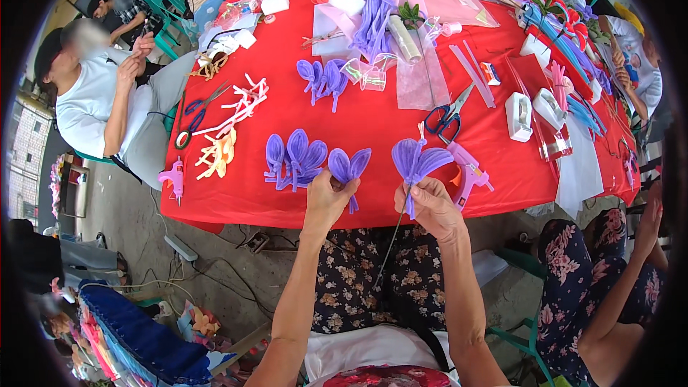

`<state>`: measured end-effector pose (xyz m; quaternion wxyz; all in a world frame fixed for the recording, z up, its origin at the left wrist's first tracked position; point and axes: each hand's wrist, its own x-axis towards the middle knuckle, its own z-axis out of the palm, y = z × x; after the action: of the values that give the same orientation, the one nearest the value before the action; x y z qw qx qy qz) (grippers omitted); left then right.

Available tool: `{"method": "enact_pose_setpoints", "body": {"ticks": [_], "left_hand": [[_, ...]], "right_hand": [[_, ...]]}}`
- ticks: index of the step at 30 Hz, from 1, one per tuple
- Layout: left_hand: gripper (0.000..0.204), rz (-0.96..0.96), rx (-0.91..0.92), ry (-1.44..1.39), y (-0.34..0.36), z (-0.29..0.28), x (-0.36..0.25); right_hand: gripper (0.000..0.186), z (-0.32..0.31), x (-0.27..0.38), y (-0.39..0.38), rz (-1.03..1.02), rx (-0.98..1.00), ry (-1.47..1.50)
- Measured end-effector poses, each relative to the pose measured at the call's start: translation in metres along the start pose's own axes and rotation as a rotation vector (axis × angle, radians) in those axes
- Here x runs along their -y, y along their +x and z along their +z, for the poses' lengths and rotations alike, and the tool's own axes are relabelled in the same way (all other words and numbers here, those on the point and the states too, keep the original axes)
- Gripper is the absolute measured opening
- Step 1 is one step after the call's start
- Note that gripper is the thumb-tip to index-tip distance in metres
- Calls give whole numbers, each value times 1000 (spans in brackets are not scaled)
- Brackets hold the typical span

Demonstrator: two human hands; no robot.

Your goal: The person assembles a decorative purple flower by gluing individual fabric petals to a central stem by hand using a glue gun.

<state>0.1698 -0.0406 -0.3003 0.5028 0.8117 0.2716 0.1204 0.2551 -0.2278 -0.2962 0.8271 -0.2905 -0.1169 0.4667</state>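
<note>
Purple petals (pixel 295 163) lie on the red worktop (pixel 229 202), left of the left hand (pixel 329 199). That hand's fingers are pinched closed on the base of a purple petal cluster (pixel 350 163), close to the near edge. The right hand (pixel 438 208) has its fingers nearly together around the bottom of a purple flower (pixel 413 160) on a thin stem (pixel 390 246). Both pieces look light, soft and easily crushed; the narrow base or stem seems the safest hold. Just right lies a pink glue gun (pixel 470 175).
</note>
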Motion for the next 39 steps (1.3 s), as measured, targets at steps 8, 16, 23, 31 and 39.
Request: {"method": "enact_pose_setpoints", "body": {"ticks": [8, 16, 23, 31, 39], "left_hand": [[15, -69, 59, -232, -2, 1, -1], [18, -146, 187, -482, -21, 12, -14], [30, -143, 100, -152, -20, 13, -18], [32, 183, -188, 227, -53, -28, -66], [20, -37, 371, -702, -80, -13, -76]], "right_hand": [[15, 9, 6, -12, -18, 9, 7], [19, -3, 16, -39, -92, -43, -61], [19, 2, 12, -41, -75, -36, -35], [18, 20, 18, -46, -61, 40, -62], [17, 49, 3, -41, 76, 95, -104]]}}
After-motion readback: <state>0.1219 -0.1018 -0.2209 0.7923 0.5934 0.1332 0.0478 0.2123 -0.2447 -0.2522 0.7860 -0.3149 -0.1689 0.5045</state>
